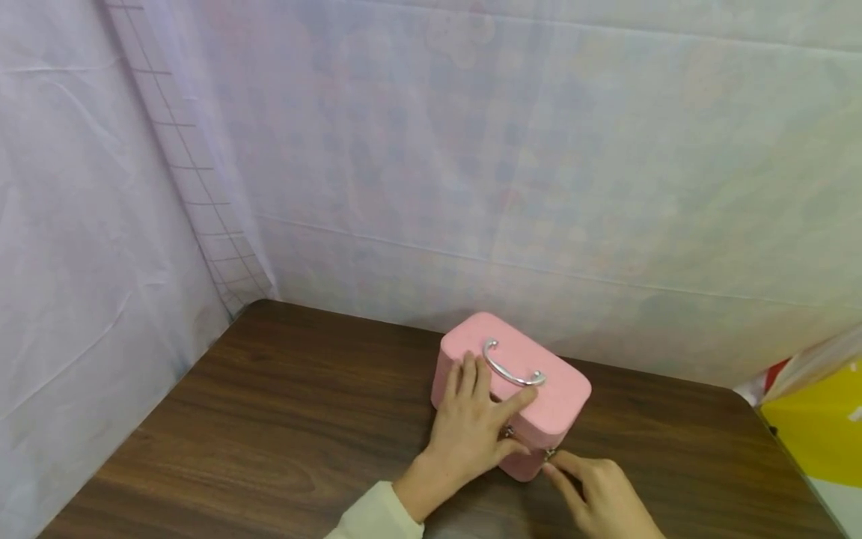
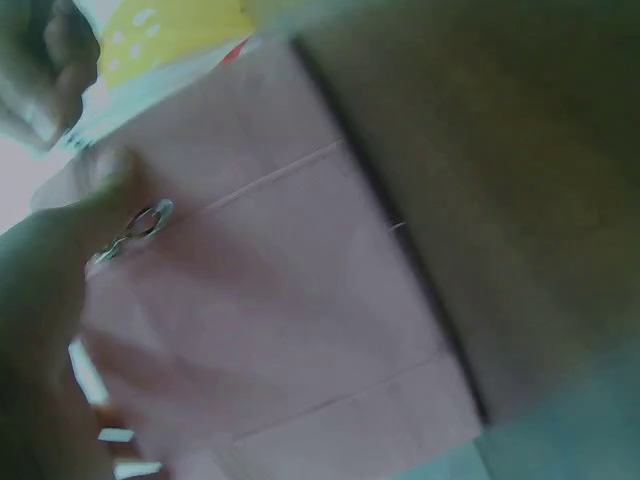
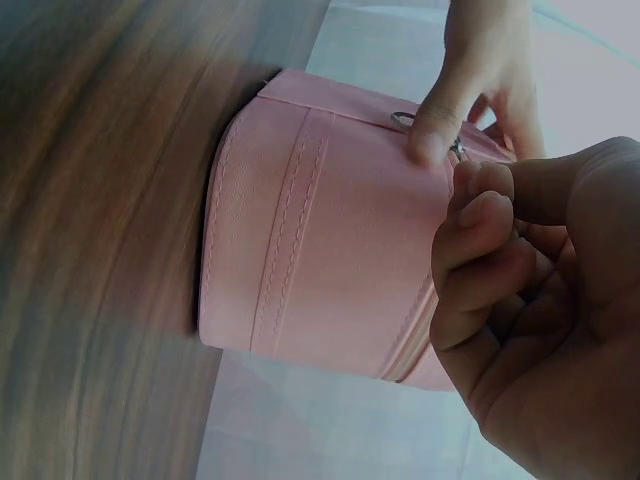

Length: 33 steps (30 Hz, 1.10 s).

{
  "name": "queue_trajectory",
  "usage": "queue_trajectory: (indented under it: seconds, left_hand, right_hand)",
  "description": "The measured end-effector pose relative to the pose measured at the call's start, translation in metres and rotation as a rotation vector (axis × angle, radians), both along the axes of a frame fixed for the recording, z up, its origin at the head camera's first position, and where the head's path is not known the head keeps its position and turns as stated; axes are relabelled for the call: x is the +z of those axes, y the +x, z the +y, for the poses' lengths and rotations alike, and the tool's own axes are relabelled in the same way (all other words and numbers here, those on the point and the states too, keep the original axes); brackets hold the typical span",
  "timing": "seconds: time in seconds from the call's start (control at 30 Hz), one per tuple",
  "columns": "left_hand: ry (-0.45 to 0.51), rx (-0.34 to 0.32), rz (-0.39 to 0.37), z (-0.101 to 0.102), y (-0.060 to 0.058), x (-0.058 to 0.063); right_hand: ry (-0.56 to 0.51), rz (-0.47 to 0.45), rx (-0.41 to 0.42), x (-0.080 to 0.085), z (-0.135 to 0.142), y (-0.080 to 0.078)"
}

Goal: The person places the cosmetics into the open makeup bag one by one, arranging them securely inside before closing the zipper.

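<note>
A pink zippered case [image 1: 512, 352] with a silver handle [image 1: 505, 372] on its lid stands on the table. Spread across its lid and front side is my left hand [image 1: 465, 430], fingers fairly straight, the thumb lying low on the front. A metal zipper pull with a ring [image 2: 150, 218] hangs close to that thumb. At the front right corner, my right hand [image 1: 599, 490] pinches another zipper pull [image 1: 549, 453] between thumb and index finger. In the right wrist view the right fingers [image 3: 480, 225] are curled, and the fingertips mostly hide that pull.
The dark wood table [image 1: 269, 419] extends left of the case. Behind it hangs a pale patterned curtain [image 1: 505, 165], with a white sheet [image 1: 87, 224] along the left. Something yellow [image 1: 815, 427] stands beyond the table's right edge.
</note>
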State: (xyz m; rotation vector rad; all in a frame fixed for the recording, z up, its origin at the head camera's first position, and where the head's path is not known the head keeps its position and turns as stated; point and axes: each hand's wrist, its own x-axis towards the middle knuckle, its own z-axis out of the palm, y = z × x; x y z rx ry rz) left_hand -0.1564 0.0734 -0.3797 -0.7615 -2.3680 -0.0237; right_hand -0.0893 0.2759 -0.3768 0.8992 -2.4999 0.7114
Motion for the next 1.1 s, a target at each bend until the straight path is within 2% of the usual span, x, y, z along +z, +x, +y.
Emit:
queue_trajectory:
  seconds: [0.1,0.2,0.4,0.5,0.73,0.9,1.1]
  left_hand:
    - [0.001,-0.056,-0.049,-0.011,-0.005,0.008]
    - [0.051,-0.119,-0.113,-0.025,-0.012,0.014]
    - [0.083,-0.173,-0.200,-0.040,-0.025,0.013]
    - [0.095,-0.171,-0.180,-0.040,-0.028,0.009]
    - [0.142,-0.126,-0.082,-0.032,-0.028,-0.001]
    - [0.160,-0.134,-0.007,-0.029,-0.026,-0.002]
    - [0.182,-0.125,0.029,-0.028,-0.025,-0.003]
  right_hand:
    - [0.009,-0.013,-0.012,0.003,0.000,0.000]
    - [0.013,-0.031,-0.029,0.006,0.000,0.001]
    - [0.040,-0.031,-0.044,0.008,-0.001,0.002]
    - [0.053,-0.008,-0.050,0.007,0.001,0.002]
    - [0.043,0.012,-0.047,0.006,-0.002,0.002]
    - [0.043,0.049,-0.089,0.006,-0.012,0.005]
    - [0.049,0.116,-0.151,0.001,-0.022,0.006]
